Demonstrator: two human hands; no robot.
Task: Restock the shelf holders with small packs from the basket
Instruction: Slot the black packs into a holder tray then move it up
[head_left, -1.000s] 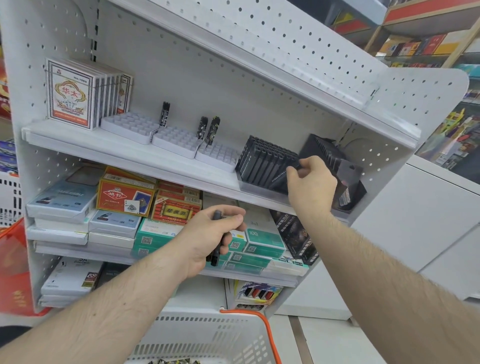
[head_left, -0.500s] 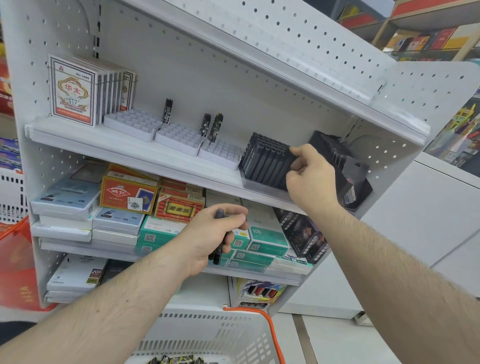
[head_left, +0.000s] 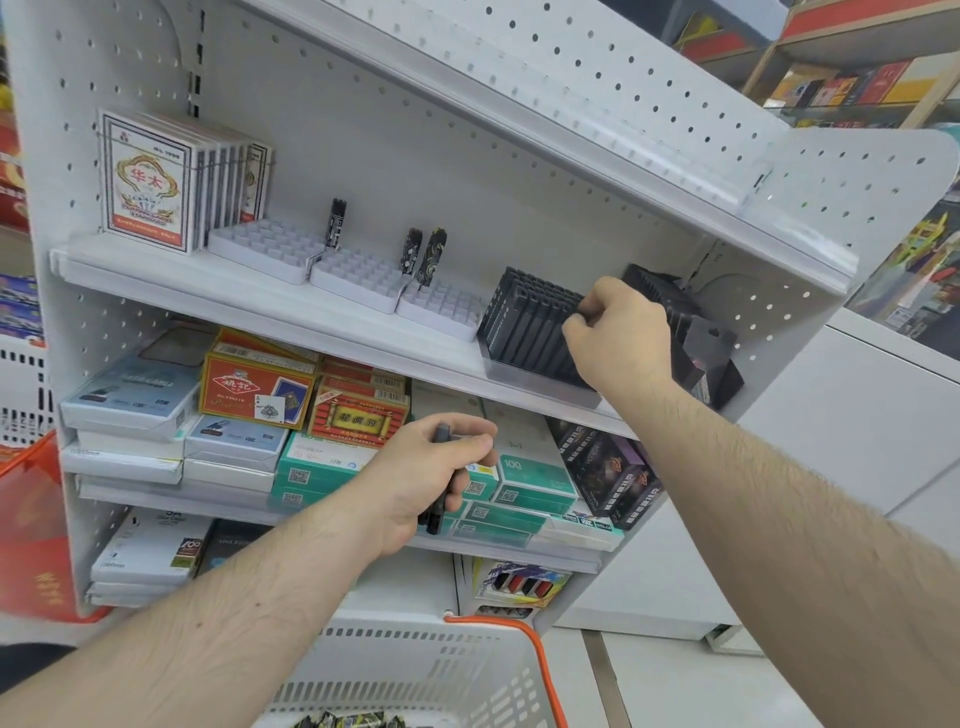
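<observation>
Left hand (head_left: 426, 478) curled round a dark pack (head_left: 440, 470), mostly hidden by fingers. Right hand (head_left: 621, 332) bunched at the black holder (head_left: 524, 327) on the shelf (head_left: 291, 317); whether pinching anything, cannot tell. Below the fingers, basket (head_left: 415, 670) cut off, packs barely visible.

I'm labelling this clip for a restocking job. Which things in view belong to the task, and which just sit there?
Part of the job:
black holder, right hand at its top edge
dark pack gripped in left hand
white basket
white holders

Just lying about:
playing card boxes
red boxes
teal boxes
</observation>
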